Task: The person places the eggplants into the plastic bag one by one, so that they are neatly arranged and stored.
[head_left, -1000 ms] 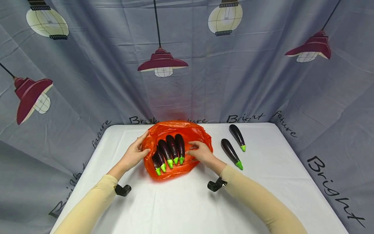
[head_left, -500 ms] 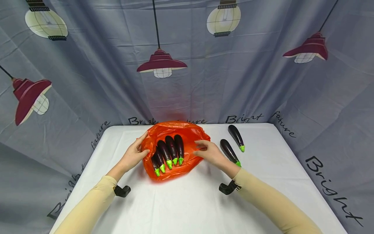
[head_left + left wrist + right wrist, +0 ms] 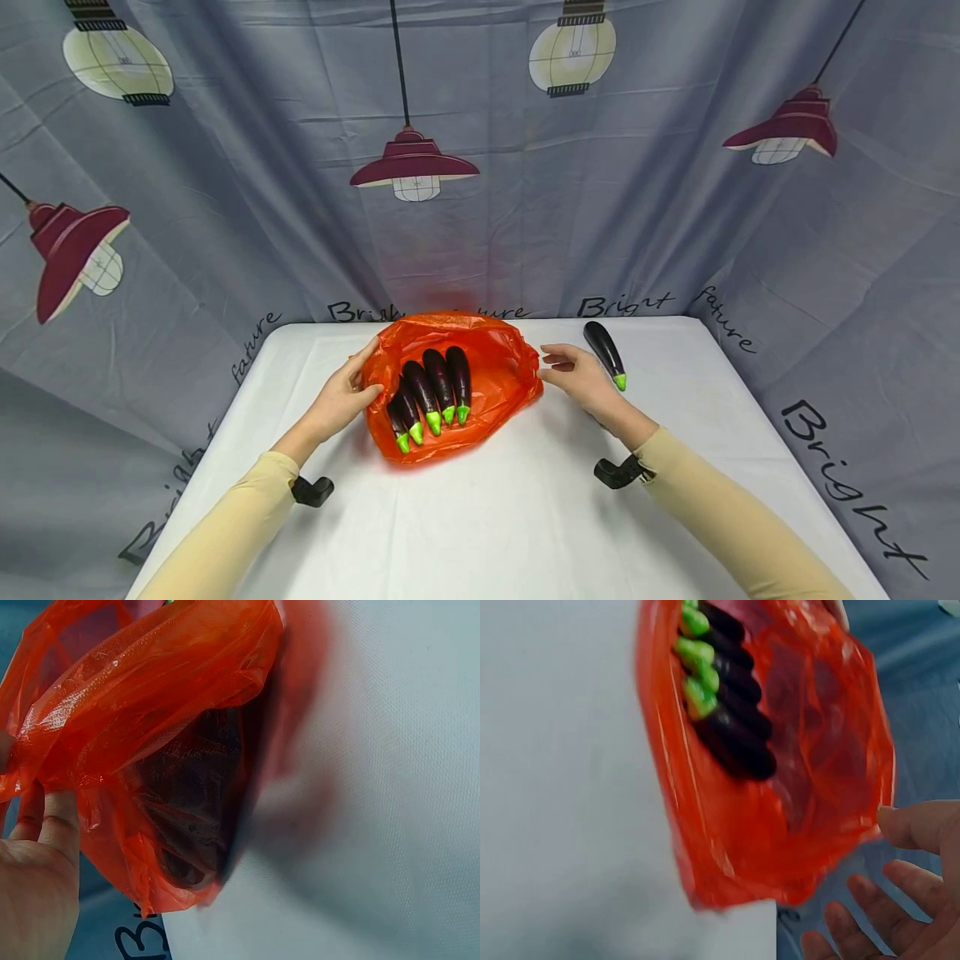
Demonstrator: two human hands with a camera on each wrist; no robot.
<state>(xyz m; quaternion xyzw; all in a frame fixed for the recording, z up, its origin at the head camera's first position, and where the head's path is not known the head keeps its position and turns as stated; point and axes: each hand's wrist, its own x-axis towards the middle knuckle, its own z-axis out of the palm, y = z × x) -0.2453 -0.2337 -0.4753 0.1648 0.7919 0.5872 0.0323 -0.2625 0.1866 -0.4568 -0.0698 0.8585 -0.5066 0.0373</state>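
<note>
An orange-red plastic bag (image 3: 498, 358) lies on the white table with its mouth facing me. Several dark purple eggplants (image 3: 422, 396) with green stem ends rest side by side inside it. My left hand (image 3: 337, 404) holds the bag's left rim between thumb and fingers; the left wrist view shows the film (image 3: 150, 690) bunched there. My right hand (image 3: 585, 383) is beside the right rim, its fingers (image 3: 885, 915) spread and holding nothing. Just beyond it one loose eggplant (image 3: 604, 354) lies on the table. My right hand and forearm cover the spot where another loose eggplant lay.
The white tabletop (image 3: 450, 533) extends in front of the bag and to its right. A grey curtain (image 3: 510, 225) printed with lamps and lettering hangs behind and at both sides. A black wrist camera (image 3: 618, 473) sticks out beneath my right sleeve.
My right hand has moved out of the bag to the right, past its rim, and now hides the nearer loose eggplant. My left hand and the eggplants in the bag have stayed put.
</note>
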